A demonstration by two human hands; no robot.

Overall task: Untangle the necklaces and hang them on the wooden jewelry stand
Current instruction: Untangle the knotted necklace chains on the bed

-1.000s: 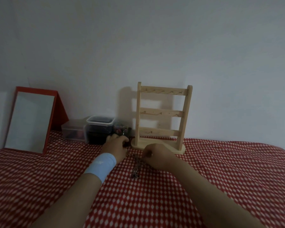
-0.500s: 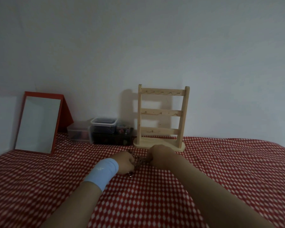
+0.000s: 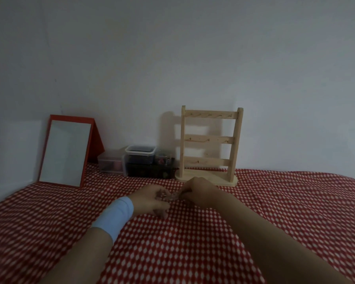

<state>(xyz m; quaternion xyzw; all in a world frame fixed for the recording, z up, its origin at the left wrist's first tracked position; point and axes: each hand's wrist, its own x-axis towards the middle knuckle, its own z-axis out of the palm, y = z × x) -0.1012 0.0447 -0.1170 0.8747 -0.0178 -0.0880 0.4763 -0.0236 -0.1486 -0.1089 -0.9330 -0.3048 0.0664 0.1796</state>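
Left hand [image 3: 152,199], above a pale blue wristband [image 3: 116,216], has its fingers curled round a small glinting bunch of the necklaces [image 3: 172,197]. Right hand [image 3: 199,193] meets it with fingers bent inward, and appears to pinch the same bunch from the other side. The chains sit between the two hands, low over the red checked cloth [image 3: 193,242], too small to tell how many there are or how knotted. Just beyond stands the wooden jewelry stand [image 3: 209,139], upright against the wall, with nothing hanging from its three rungs. Assessment: untangling is in hand, no necklace hung, so the whole hanging stage is left. To the left of the stand, a clear lidded tub [image 3: 140,154] holds something dark, stacked on a dark box [image 3: 150,171]. A small clear pot [image 3: 163,159] shows coloured bits, a flat clear box [image 3: 111,165] shows reddish contents, none identifiable. A red-framed mirror [image 3: 66,150] leans furthest left
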